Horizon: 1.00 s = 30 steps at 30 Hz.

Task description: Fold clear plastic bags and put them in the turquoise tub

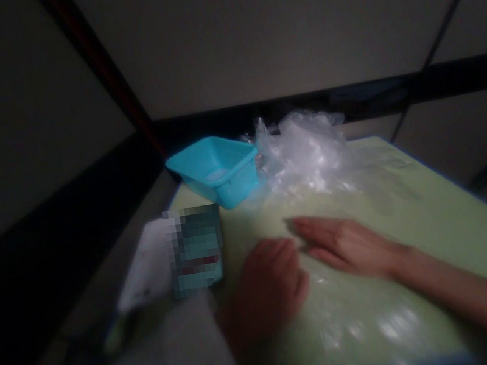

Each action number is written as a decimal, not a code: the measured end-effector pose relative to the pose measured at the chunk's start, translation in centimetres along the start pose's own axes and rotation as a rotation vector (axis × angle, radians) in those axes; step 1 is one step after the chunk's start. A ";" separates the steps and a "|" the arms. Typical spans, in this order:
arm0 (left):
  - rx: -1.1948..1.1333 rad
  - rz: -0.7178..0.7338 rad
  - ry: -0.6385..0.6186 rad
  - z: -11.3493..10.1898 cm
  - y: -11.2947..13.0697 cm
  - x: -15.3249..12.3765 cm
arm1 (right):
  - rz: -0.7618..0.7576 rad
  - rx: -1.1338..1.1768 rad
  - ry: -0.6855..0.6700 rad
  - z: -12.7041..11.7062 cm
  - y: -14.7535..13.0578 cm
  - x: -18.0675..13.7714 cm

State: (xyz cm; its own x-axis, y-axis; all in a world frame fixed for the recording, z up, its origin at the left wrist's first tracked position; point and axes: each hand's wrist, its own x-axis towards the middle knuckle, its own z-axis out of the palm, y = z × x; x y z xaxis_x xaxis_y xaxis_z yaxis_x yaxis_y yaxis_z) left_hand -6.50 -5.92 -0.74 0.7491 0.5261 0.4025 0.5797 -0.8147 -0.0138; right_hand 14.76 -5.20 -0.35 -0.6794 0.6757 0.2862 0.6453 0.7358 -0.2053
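Note:
My left hand (270,280) rests low over the table with its fingers curled in. Whatever may be inside them is hidden. Close to its right, my right hand (350,246) lies flat with fingers stretched out, pointing left toward the other hand. A thin clear plastic bag or sheet (395,325) spreads over the table in front of both hands and catches the light. Past the hands, a crumpled heap of clear plastic bags (307,148) lies at the far side. The picture is dim and somewhat blurred.
A blue plastic basin (238,180) stands at the back left of the pale green table (431,202). Left of my left hand is a pixelated, dark greenish flat object (199,251), beside a white flat thing (148,262). Walls or panels rise behind and to the left.

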 end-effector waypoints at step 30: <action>0.261 -0.264 -0.145 0.5 -3.2 0.4 | 0.354 -0.314 -0.020 0.2 3.5 -2.6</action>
State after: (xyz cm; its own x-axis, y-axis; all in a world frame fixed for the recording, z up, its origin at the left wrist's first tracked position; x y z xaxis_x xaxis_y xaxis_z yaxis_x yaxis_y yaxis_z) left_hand -7.90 -3.01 -1.02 0.5899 0.7533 0.2906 0.8065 -0.5674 -0.1664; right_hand 18.74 -4.33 -1.96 -0.4032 0.8855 0.2308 0.9107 0.4130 0.0065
